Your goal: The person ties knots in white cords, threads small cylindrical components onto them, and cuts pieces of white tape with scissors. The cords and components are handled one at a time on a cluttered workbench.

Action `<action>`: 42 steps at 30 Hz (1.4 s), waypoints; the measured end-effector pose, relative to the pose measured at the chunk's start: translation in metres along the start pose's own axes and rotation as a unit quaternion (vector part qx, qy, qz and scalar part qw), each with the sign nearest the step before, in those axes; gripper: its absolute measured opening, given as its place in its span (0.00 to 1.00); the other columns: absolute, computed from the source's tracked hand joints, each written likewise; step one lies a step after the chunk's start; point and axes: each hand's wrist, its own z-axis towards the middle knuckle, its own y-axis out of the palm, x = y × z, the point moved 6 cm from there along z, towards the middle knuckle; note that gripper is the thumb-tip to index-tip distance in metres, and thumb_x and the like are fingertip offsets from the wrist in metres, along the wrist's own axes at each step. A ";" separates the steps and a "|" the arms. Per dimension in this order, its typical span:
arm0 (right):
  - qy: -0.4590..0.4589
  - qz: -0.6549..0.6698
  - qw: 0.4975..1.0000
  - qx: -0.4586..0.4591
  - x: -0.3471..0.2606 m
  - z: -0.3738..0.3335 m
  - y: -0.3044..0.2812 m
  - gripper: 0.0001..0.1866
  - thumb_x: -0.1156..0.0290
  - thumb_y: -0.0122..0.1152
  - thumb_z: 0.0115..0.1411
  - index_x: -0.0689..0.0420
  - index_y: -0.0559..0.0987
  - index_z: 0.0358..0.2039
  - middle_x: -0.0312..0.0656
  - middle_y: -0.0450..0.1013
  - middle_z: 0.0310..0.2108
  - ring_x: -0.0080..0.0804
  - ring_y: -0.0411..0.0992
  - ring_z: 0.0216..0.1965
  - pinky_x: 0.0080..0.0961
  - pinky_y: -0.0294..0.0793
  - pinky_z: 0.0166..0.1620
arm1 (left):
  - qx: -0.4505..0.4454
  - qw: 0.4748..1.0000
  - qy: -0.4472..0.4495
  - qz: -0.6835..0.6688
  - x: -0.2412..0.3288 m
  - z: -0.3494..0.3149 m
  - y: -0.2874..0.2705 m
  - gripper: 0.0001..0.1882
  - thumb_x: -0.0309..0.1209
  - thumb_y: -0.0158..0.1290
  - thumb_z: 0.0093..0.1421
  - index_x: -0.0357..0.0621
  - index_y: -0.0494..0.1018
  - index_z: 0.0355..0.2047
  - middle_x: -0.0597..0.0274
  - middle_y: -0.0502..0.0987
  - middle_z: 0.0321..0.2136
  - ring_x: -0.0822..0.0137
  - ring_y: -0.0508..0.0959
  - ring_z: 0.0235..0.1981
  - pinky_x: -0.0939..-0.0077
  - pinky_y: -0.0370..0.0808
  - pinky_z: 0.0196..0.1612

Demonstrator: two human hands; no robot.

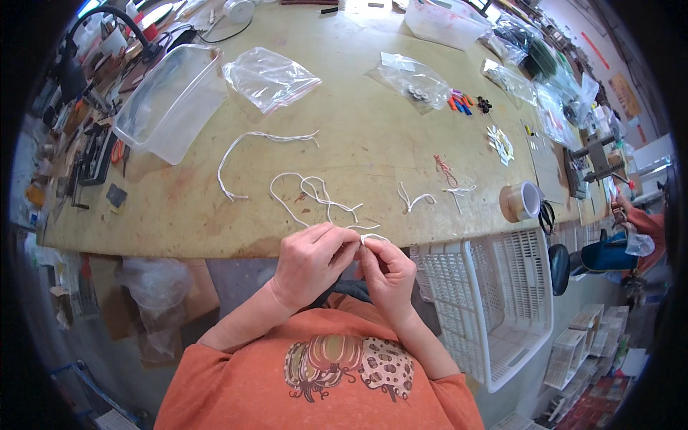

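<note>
A clear plastic bin [143, 129] stands at the left of the table [344, 129], then a curved loose cord [221, 168]. A looped cord [337, 204] lies just beyond the left hand [309, 261], which pinches a white string [374, 236] at the near edge. The right hand [389, 276] grips it too, though fingers partly hide it. Rightward lie short cords [409, 203] and a tape roll [511, 204].

Two hands [309, 261] [387, 278] — two clear tubs [190, 115] [444, 29], one shirt [251, 380]

White cord [373, 236]: matt, textile-looking. Table [351, 140]: smooth, faint sheen. Bag [271, 79]: glossy clear plastic. Tub [170, 100]: smooth translucent plastic. Basket [450, 287]: openwork plastic. Shirt [240, 380]: matt cloth.
</note>
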 end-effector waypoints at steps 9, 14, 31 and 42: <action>-0.053 -0.139 0.988 -0.032 -0.011 0.004 0.005 0.07 0.80 0.58 0.57 0.63 0.78 0.37 0.45 0.74 0.26 0.29 0.74 0.24 0.22 0.72 0.28 | 0.001 1.000 -0.021 -0.011 -0.010 -0.001 -0.001 0.06 0.24 0.59 0.47 0.45 0.73 0.24 0.63 0.74 0.20 0.63 0.76 0.22 0.72 0.72 0.23; -0.049 -0.135 0.989 -0.038 -0.011 0.003 0.008 0.07 0.80 0.58 0.57 0.63 0.78 0.37 0.45 0.74 0.26 0.30 0.74 0.25 0.23 0.73 0.29 | 0.004 0.998 -0.057 -0.042 -0.015 -0.002 -0.001 0.06 0.24 0.59 0.47 0.46 0.72 0.23 0.63 0.74 0.20 0.65 0.76 0.20 0.74 0.73 0.22; -0.019 -0.219 0.975 -0.027 0.000 0.021 -0.029 0.08 0.80 0.58 0.55 0.61 0.79 0.36 0.43 0.76 0.28 0.28 0.73 0.25 0.24 0.73 0.30 | 0.022 0.990 -0.126 -0.055 -0.056 0.003 -0.021 0.05 0.22 0.58 0.50 0.42 0.74 0.27 0.62 0.75 0.23 0.69 0.77 0.23 0.78 0.74 0.26; -0.291 -0.488 0.808 -0.155 -0.015 0.030 0.030 0.25 0.66 0.59 0.55 0.52 0.70 0.55 0.40 0.66 0.55 0.37 0.66 0.54 0.34 0.65 0.56 | -0.040 0.951 -0.176 0.250 -0.122 0.013 -0.045 0.08 0.30 0.57 0.55 0.43 0.70 0.31 0.58 0.73 0.33 0.56 0.74 0.39 0.62 0.72 0.39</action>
